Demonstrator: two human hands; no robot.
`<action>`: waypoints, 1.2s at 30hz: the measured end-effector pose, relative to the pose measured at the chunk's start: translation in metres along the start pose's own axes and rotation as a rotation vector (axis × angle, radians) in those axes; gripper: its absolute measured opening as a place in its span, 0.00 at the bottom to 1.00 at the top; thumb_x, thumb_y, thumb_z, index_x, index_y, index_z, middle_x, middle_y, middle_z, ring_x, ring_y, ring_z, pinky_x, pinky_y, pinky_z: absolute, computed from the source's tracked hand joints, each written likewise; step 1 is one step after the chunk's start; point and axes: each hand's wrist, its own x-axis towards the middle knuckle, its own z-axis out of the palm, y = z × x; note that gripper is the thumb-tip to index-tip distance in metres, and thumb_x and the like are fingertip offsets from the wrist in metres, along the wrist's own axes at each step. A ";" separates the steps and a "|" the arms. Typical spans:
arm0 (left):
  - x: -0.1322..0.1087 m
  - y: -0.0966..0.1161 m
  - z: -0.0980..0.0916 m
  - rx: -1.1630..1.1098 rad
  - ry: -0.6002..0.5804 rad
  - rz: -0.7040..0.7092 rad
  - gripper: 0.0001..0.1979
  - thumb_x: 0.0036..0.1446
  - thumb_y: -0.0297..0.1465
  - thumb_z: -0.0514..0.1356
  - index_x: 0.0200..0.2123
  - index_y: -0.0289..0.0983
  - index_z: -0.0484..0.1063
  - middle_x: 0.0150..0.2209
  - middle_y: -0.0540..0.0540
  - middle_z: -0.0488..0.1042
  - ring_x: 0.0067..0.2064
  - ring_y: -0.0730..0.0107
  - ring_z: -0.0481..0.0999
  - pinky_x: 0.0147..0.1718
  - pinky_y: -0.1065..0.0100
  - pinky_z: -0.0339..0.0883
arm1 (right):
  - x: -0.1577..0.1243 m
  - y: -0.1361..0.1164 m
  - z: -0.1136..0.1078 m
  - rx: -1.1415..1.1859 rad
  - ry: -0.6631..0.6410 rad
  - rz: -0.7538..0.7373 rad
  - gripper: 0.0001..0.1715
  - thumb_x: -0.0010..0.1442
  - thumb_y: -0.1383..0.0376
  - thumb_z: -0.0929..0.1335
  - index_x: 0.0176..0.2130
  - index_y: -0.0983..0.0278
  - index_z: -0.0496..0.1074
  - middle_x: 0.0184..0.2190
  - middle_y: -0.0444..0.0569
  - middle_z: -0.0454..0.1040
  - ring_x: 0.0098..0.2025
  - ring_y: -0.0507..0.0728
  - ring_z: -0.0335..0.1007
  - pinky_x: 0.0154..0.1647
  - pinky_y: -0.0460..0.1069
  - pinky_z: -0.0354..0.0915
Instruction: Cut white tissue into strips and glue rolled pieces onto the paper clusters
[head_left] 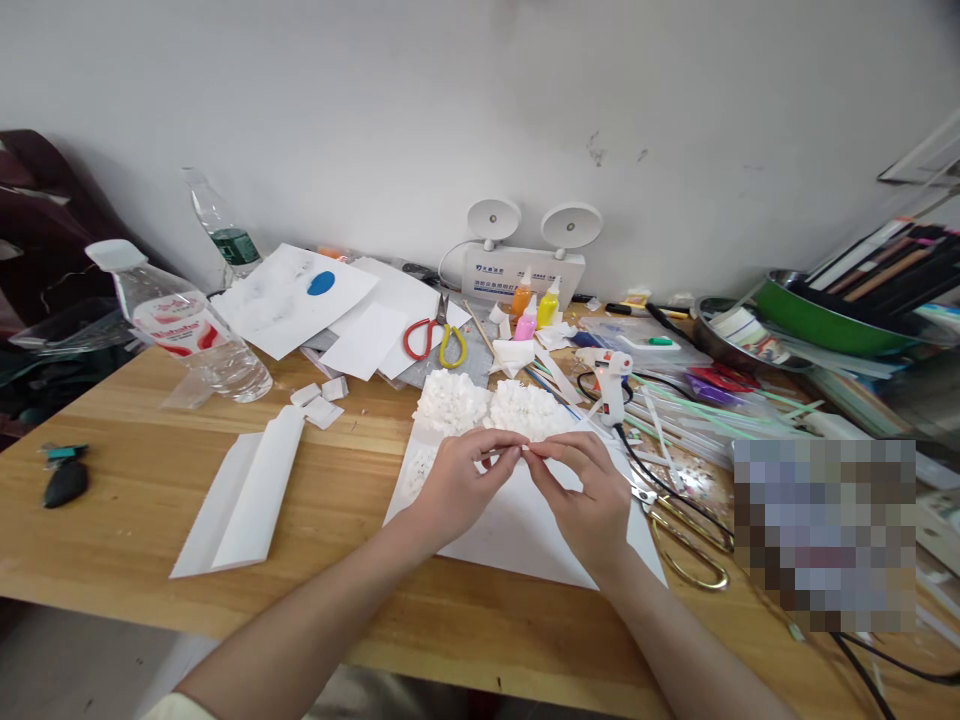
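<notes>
My left hand [480,470] and my right hand [585,485] meet over a white sheet [517,535], thumbs and forefingers closed in pinches. Between the fingertips shows a small white piece [525,448], seemingly paper; the fingers cover most of it. Just beyond the hands, two fluffy white clusters [450,402] that look like crumpled paper bits lie on the sheet. A smaller patch of white bits [418,472] sits at the sheet's left side, partly behind my left hand. To the right of my right hand lie gold-handled scissors [690,545].
A white glue gun [611,385] stands at the right, its cord trailing forward. Red-and-yellow-handled scissors [435,340], small paint bottles [527,320] and loose papers [367,340] are farther back. Left are a water bottle [195,335], folded white paper [247,500] and a black key fob [66,484].
</notes>
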 end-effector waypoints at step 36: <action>0.001 0.001 -0.001 0.072 0.014 0.066 0.09 0.53 0.26 0.54 0.33 0.37 0.75 0.28 0.49 0.75 0.30 0.73 0.69 0.27 0.73 0.62 | 0.003 0.001 -0.003 0.098 -0.091 0.181 0.03 0.52 0.68 0.69 0.31 0.61 0.70 0.27 0.45 0.70 0.31 0.53 0.65 0.31 0.49 0.63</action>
